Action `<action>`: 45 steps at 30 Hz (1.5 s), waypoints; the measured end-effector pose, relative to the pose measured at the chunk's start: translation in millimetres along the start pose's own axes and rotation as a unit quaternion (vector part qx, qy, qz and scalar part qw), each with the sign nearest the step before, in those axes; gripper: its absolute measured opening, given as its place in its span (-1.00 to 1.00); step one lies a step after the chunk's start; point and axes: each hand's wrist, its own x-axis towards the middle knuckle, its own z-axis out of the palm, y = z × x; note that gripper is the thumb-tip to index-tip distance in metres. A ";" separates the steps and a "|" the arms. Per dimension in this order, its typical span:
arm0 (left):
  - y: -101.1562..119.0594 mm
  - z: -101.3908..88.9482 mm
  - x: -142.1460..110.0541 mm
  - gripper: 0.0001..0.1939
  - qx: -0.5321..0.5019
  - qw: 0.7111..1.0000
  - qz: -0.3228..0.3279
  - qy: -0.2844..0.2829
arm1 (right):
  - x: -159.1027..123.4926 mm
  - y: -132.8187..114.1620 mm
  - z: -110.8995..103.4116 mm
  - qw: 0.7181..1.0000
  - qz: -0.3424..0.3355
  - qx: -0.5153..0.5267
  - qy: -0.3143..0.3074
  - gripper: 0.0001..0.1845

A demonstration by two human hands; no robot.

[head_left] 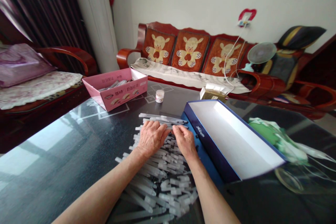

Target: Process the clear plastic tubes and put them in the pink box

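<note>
A translucent white pen [169,128] spans the gap between my two hands above the far part of a pile. My left hand [153,137] has its fingers bent round the left part of it. At its other end, my right hand [184,141] pinches it between thumb and fingers. Beneath and in front of both hands lies a heap of similar white capped pens [170,162], spread over the dark glossy table [78,157]. Several more pens lie side by side just beyond my fingers. My hands cover part of the heap.
A pink box [126,95] holding white pens stands at the far left. Beyond my hands is a small white jar [160,96]. To the right stand an open blue box [223,136] with a white inside, a tissue pack [214,92] and a green-and-white plastic bag [275,136].
</note>
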 end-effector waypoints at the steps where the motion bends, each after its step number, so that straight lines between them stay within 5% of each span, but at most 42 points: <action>1: -0.1 0.0 0.0 -0.67 0.000 1.000 -0.001 -0.001 | 0.0 0.0 0.2 1.000 0.000 0.006 -0.003 -0.64; 21: 0.5 -0.5 -0.1 -0.69 -0.006 1.000 -0.009 -0.017 | 0.2 -0.9 0.6 0.999 0.001 0.035 0.006 -0.62; 28: 0.3 0.6 -0.5 -0.70 -0.006 1.000 -0.004 -0.010 | 0.2 0.4 0.1 0.998 -0.007 -0.059 0.013 -0.51; 38: 0.0 2.6 -1.5 -0.68 -0.007 0.999 -0.027 -0.023 | 1.0 3.5 -0.7 0.998 0.004 0.059 -0.001 -0.73; 45: -0.1 3.8 -1.7 -0.68 -0.008 0.999 -0.027 -0.021 | -0.3 0.2 -0.7 0.999 0.002 0.043 -0.014 -0.82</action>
